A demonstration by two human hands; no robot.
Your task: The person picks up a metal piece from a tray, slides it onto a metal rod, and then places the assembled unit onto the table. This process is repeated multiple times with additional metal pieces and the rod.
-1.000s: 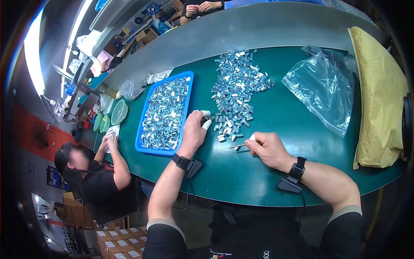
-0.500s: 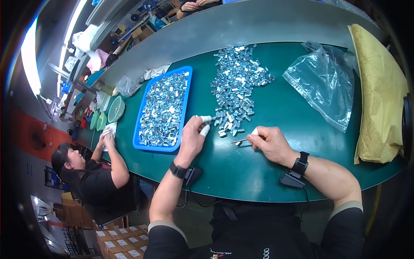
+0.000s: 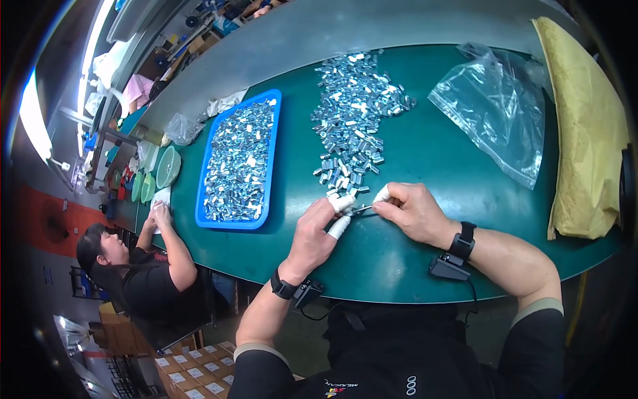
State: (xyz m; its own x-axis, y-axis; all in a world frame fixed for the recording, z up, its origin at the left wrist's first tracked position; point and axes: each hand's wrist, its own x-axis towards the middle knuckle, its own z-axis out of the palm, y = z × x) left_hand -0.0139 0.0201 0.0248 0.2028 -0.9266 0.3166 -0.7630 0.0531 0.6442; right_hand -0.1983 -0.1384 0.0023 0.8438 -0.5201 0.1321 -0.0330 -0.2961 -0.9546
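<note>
A clear plastic bag (image 3: 497, 113) is lying crumpled on the green table (image 3: 399, 259), at its far right beside a yellow cloth. A smaller clear bag (image 3: 181, 128) is sitting at the table's far left edge. Brown cartons (image 3: 193, 376) with white labels are standing on the floor, lower left.

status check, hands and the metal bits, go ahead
Left hand and right hand pinch one small metal part. Loose pile just beyond. Nothing between.

Shiny metal parts (image 3: 355, 113) lie on a matt green tabletop (image 3: 425, 166) beside a glossy blue plastic tray (image 3: 267, 166).
</note>
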